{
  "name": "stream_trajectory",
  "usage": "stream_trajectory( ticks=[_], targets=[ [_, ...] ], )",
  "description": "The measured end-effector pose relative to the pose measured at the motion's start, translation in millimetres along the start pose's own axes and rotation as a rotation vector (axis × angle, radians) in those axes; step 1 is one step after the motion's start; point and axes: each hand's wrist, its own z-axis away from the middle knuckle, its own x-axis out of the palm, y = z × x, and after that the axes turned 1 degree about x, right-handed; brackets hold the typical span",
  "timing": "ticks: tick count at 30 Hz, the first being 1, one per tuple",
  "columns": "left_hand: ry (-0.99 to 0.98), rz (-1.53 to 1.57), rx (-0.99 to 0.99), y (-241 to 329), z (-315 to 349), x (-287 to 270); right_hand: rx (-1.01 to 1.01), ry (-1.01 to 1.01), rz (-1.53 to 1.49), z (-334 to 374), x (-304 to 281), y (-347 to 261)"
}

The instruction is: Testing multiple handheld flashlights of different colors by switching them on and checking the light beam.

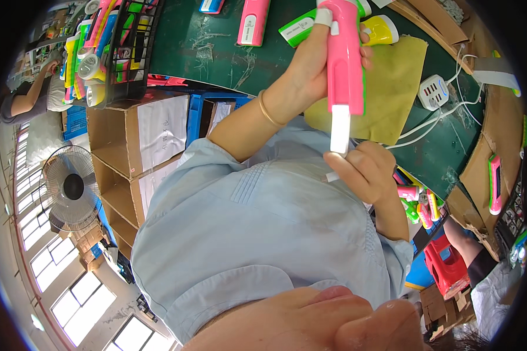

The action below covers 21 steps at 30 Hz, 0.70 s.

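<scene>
My left hand (310,61), with a band on its wrist, is closed around a pink flashlight (344,64) with a green edge, held upright above the bench. A white rectangular piece (340,131) sticks out of the flashlight's lower end. At the tip of that piece is my right hand (366,172), its fingers curled and thumb against the end. A small white bit (332,176) shows beside these fingers; what it is I cannot make out. Behind the flashlight lies a yellow-green cloth (392,88) on the green bench top (202,58).
More flashlights, a pink one (253,23), a green one (298,29) and a yellow one (380,30), lie at the far side. A white multi-port charger (433,92) with cables sits right. A black wire basket (129,58) of flashlights stands left, above cardboard boxes (114,137). Other people work nearby.
</scene>
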Motion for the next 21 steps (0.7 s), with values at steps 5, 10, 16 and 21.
stream_trajectory(
  ticks=[5,10,16,21],
  targets=[
    [-0.150,-0.106,0.076,-4.4,4.1,0.0,0.035,0.069,-0.039,4.4,4.7,-5.7],
    [-0.392,-0.763,0.326,-12.5,26.1,3.5,0.788,0.440,-0.074,-2.0,28.2,4.5],
    [-0.366,-0.788,0.371,-25.6,38.1,-1.0,0.990,0.357,-0.623,22.1,11.3,35.8],
    [-0.227,-0.633,0.259,-38.2,18.6,2.1,1.241,0.277,-0.691,2.2,16.4,19.4]
  ],
)
